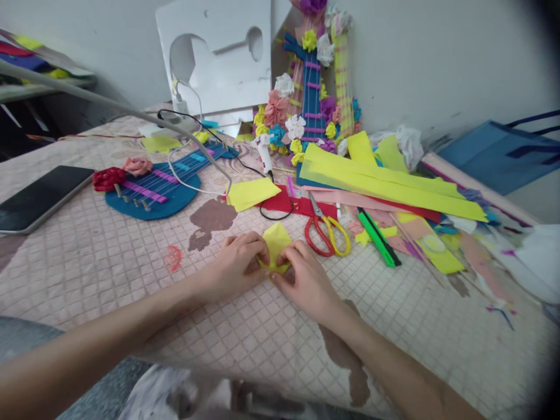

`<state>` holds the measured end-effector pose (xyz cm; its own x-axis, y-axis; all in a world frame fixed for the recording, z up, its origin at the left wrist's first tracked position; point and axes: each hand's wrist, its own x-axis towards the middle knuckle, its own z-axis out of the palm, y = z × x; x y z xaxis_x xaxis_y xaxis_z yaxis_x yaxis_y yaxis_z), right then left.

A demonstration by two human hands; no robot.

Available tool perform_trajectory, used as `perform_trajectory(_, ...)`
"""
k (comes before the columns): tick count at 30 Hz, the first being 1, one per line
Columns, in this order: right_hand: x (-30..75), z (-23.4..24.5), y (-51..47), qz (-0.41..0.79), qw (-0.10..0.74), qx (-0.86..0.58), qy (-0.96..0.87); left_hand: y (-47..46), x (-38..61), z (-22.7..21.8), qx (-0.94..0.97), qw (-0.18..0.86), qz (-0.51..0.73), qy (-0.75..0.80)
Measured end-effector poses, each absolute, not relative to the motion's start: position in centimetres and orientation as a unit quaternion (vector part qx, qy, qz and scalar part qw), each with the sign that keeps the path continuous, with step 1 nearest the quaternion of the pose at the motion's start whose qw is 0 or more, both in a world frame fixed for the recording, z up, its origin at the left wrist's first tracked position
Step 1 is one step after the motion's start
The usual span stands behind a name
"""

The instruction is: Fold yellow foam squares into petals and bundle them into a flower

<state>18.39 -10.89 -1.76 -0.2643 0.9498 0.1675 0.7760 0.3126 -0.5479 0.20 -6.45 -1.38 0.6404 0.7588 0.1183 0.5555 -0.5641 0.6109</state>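
Note:
Between my two hands is a small piece of yellow crepe paper, its upper part standing up in a rounded point and its lower edge gathered. My left hand pinches the paper's left side between thumb and fingers. From the right, my right hand pinches its lower right edge, the two thumbs close together. Just beyond my right hand lie scissors with one red and one yellow handle. A yellow paper sheet lies farther back, partly over a red strip.
A blue paper guitar with roses lies at the left near a phone. Several yellow strips and a green cutter are at the right. Behind stand a glue gun, flower-covered guitars and white foam. A white cable crosses the left.

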Motion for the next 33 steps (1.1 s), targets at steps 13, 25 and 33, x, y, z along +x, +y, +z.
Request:
perform_trajectory(13, 18.3, -2.0, -10.9, 0.171, 0.245, -0.556, -0.776, -6.9, 0.5, -1.6, 0.851, 0.228, 0.290, 0.374)
perform_trajectory(25, 20.3, -2.2, -10.2, 0.232, 0.285, -0.536, -0.760, -7.0, 0.9, -1.9, 0.862, 0.239, 0.213, 0.393)
perform_trajectory(33, 20.0, -1.9, -10.5, 0.235, 0.292, -0.536, -0.756, -7.0, 1.0, -1.8, 0.864, 0.233, 0.221, 0.389)
